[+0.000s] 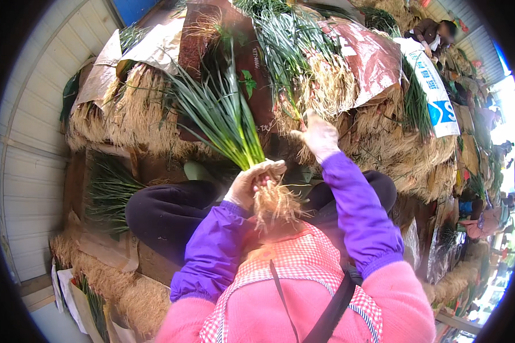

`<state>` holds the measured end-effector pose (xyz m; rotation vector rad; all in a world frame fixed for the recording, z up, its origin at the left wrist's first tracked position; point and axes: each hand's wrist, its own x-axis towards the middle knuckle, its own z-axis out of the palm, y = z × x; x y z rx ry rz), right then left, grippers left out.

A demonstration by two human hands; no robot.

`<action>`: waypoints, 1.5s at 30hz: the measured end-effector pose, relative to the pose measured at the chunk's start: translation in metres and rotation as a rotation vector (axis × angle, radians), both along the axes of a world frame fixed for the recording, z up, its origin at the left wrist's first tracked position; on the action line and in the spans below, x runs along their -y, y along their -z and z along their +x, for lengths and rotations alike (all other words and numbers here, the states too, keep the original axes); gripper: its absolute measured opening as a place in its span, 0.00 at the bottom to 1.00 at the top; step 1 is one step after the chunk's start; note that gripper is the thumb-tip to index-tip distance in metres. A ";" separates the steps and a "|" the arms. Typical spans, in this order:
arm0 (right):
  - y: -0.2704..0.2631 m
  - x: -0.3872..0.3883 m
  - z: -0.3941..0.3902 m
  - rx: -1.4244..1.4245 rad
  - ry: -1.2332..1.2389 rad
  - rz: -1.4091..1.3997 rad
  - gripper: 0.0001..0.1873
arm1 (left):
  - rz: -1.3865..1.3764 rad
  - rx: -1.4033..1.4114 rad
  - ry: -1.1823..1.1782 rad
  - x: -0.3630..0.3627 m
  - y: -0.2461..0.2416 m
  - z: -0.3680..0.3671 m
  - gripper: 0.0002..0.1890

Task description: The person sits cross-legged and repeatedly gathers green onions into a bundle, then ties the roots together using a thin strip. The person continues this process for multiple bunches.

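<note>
My left hand (259, 180), in a pale glove, grips a bunch of green allium plants (231, 124) just above their pinkish bases. The long leaves fan up and leftward, and tan roots (277, 203) hang below the fist over my apron. My right hand (319, 135), gloved too, is at the front of a heap of similar plants (326, 81). Between its thumb and fingers is the base of a single plant (295, 107), whose pale stem runs up into the heap. Its roots are partly hidden by the hand.
Rooted bundles (141, 107) are stacked ahead, partly under brown and white printed sacks (369, 55). Loose green plants (111, 191) lie left of my folded legs (167, 214). A pale panelled wall (34, 154) stands at left. Other people (433, 32) sit among bundles at right.
</note>
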<state>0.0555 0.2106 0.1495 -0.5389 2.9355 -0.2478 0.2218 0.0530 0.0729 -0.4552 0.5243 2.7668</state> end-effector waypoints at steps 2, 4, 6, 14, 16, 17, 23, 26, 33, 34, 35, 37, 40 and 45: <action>0.031 -0.007 -0.027 -0.033 0.018 0.068 0.18 | -0.164 -0.022 0.100 -0.005 0.005 -0.011 0.22; 0.036 -0.002 -0.022 0.102 0.070 -0.046 0.12 | -0.225 -0.018 0.109 -0.003 0.022 -0.011 0.22; 0.053 -0.012 0.005 0.220 0.050 -0.265 0.16 | -0.267 -0.017 0.103 -0.001 0.032 -0.009 0.23; 0.077 -0.001 0.053 0.211 -0.255 -0.003 0.24 | -0.380 0.133 0.113 -0.025 0.027 0.002 0.12; 0.090 -0.005 0.057 0.199 -0.143 -0.222 0.24 | -0.369 0.120 0.076 -0.027 0.025 0.002 0.12; 0.098 -0.007 0.057 0.232 -0.072 -0.368 0.23 | -0.362 0.111 0.058 -0.027 0.024 0.001 0.12; 0.109 0.019 0.080 0.461 0.323 -1.256 0.21 | -0.077 0.169 -0.125 -0.029 0.007 -0.004 0.12; 0.115 0.018 0.071 0.035 0.125 -0.537 0.20 | -0.385 0.132 -0.093 -0.019 0.017 -0.004 0.11; 0.146 -0.003 0.046 0.906 0.673 -1.390 0.13 | -0.310 0.198 -0.099 -0.021 0.009 0.002 0.11; 0.134 -0.003 0.045 0.868 0.925 -1.491 0.09 | -0.223 0.126 -0.060 -0.018 0.022 0.006 0.10; 0.162 -0.013 0.036 0.885 0.898 -1.654 0.15 | -0.136 0.054 -0.021 -0.016 0.038 0.010 0.09; 0.146 -0.003 0.041 1.018 0.720 -1.485 0.17 | 0.190 -0.069 -0.004 -0.020 0.038 0.010 0.08; 0.113 0.026 0.034 1.148 0.473 -1.571 0.20 | 0.285 -0.052 -0.074 -0.026 0.013 0.014 0.09; 0.092 0.030 0.012 0.959 0.531 -1.710 0.11 | -0.020 0.094 0.026 -0.008 0.023 0.017 0.09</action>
